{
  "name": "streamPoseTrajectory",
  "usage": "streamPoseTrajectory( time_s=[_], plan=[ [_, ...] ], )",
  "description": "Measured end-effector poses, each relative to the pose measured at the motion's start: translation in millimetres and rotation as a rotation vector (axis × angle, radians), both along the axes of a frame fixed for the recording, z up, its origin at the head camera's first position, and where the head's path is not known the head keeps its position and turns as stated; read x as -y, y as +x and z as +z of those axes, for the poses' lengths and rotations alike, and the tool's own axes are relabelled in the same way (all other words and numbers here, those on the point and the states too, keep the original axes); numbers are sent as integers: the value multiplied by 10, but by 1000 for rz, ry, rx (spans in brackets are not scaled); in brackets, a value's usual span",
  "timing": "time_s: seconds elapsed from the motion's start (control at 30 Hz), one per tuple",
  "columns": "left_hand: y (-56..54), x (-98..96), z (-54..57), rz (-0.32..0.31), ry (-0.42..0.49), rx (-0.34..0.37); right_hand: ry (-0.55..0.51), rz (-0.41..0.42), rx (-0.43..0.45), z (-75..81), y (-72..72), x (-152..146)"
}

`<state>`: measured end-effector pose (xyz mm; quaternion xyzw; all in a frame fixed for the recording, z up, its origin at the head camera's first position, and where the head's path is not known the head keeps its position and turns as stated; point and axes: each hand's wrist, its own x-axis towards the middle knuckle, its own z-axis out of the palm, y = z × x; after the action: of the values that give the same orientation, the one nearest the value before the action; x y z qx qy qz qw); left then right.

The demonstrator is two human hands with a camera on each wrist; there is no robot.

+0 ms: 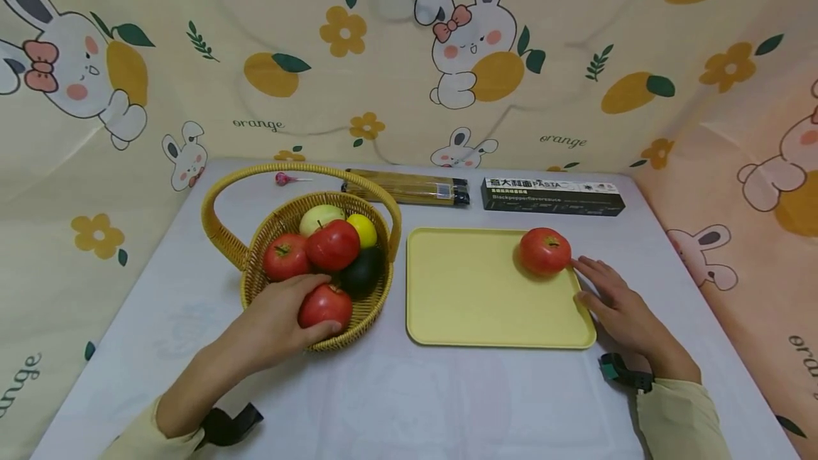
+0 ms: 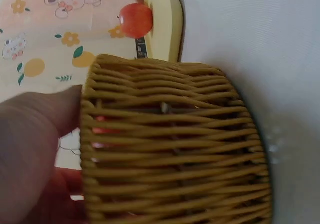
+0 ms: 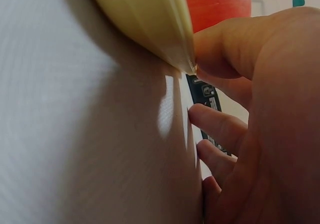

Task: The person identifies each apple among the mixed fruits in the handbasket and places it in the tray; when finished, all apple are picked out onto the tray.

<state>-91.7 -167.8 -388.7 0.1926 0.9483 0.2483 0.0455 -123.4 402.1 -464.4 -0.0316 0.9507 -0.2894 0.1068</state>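
Observation:
My left hand (image 1: 281,318) reaches over the near rim of a wicker basket (image 1: 377,314), its thumb and fingers around a red apple (image 1: 326,306) inside. In the left wrist view the basket's woven side (image 2: 175,149) hides most of that apple. Behind it lie a tomato (image 1: 285,258), another red apple (image 1: 333,245), a dark green avocado-like fruit (image 1: 362,272), a yellow lemon-like fruit (image 1: 363,230) and a pale green fruit (image 1: 319,217). My right hand (image 1: 623,307) rests at the right edge of a yellow tray (image 1: 486,297), thumb at its rim, fingers spread beside it. One red apple (image 1: 544,252) sits on the tray.
Along the back of the white table lie a pack of spaghetti (image 1: 409,188), a dark pasta box (image 1: 552,196) and a small pink-headed item (image 1: 284,179). The basket's tall handle (image 1: 220,229) arches over the fruit. A patterned cloth (image 1: 383,55) hangs behind.

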Motion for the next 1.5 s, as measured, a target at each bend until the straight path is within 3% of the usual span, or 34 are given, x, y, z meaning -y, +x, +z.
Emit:
streamPoseTrajectory(
  time_s=[0.3, 0.53, 0.73, 0.87, 0.97, 1.17, 1.3, 1.5],
  plan=[
    [-43, -123, 63, 10, -113, 28, -1, -2, 3, 11, 1, -10],
    [-63, -85, 95, -2, -65, 37, 0, -6, 9, 20, 1, 6],
    [-14, 70, 205, -47, 8, 14, 4, -5, 4, 21, 18, 8],
    [30, 154, 296, -114, 79, 13, 7, -6, 5, 31, 21, 11],
    [37, 156, 311, -172, 158, -30, 4, -6, 3, 33, 19, 13],
    [0, 12, 283, -186, 294, -115, -2, -9, -8, 25, 10, 26],
    [-57, -157, 271, -187, 388, -99, -4, -2, -18, 13, 4, 13],
    [-142, -448, 232, -263, 499, -63, -16, 3, -13, 4, -4, -10]
  ],
)
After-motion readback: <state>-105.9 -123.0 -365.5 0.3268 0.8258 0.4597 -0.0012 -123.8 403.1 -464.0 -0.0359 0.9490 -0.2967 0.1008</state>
